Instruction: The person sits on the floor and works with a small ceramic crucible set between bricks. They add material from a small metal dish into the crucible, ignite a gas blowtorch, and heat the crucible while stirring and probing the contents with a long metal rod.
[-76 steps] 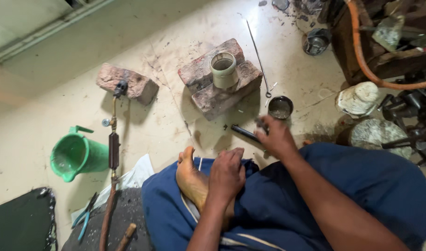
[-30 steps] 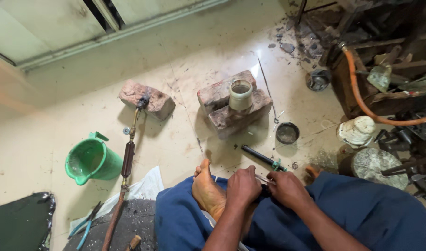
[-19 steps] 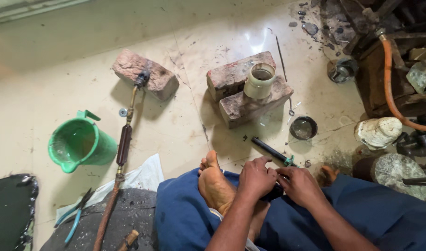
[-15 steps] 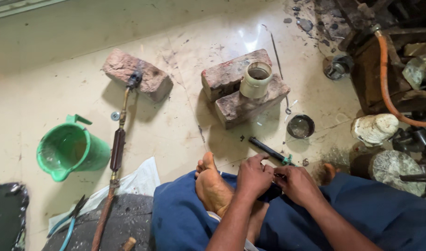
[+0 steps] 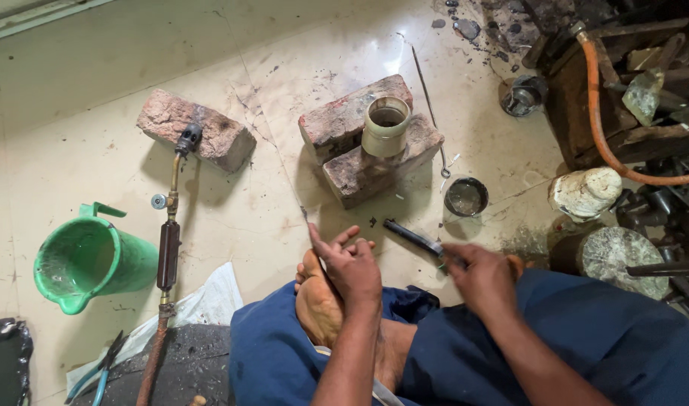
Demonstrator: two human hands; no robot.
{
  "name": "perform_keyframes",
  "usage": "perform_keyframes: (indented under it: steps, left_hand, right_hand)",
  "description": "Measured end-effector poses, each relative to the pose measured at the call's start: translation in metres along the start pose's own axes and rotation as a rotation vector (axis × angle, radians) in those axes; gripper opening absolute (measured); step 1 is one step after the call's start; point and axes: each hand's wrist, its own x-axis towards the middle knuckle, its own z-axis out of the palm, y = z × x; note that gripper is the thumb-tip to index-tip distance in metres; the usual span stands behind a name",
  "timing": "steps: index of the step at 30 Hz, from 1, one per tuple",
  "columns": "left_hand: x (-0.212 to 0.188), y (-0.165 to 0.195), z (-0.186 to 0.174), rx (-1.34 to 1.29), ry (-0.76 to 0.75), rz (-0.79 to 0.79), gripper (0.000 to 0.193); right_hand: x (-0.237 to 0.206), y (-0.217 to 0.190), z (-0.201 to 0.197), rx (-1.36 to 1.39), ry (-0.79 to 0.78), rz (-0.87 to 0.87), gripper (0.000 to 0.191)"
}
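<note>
Two hands work low in the view, above a bare foot (image 5: 318, 308) and blue trousers (image 5: 585, 338). At about 5 o'clock the right hand (image 5: 483, 280) is closed around the near end of a dark slender tool (image 5: 413, 237), whose free end points toward 10 o'clock over the floor (image 5: 96, 113). Just left of it, near 6 o'clock, the left hand (image 5: 352, 263) is held apart from the right, with its fingers (image 5: 319, 242) loosely spread and the index raised; whether it pinches anything small I cannot tell. Beyond the hands, toward 12 o'clock, two stacked bricks (image 5: 367, 139) carry a pale cylindrical cup (image 5: 386, 124), and a thin metal rod (image 5: 428, 105) lies beside them on the right. A small round metal dish (image 5: 465, 197) sits near the tool's far side, at roughly 2 o'clock from the hands. At 10 o'clock a third brick (image 5: 195, 129) props the head of a gas torch (image 5: 169, 240), whose hose runs down toward 7 o'clock. A green plastic jug (image 5: 89, 259) stands at 9 o'clock, and blue-handled pliers (image 5: 100, 368) lie at 8 o'clock. An orange hose (image 5: 604, 113) curves through the clutter at 2 o'clock.
</note>
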Motion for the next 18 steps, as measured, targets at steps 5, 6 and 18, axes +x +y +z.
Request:
perform_keyframes:
  steps: [5,6,18]
  left_hand:
    - [-0.004,0.010,-0.003,-0.016,0.021,0.009,0.088]
    - [-0.004,0.011,-0.003,-0.026,0.019,0.025,0.086]
    - [-0.015,0.013,-0.011,-0.294,0.066,0.187,0.077]
  right_hand:
    - [0.030,0.017,-0.042,-0.179,0.000,-0.079,0.026]
    - [0.040,0.018,-0.046,-0.227,-0.073,-0.093,0.025]
    - [0.005,0.002,0.026,-0.106,-0.292,-0.603,0.023]
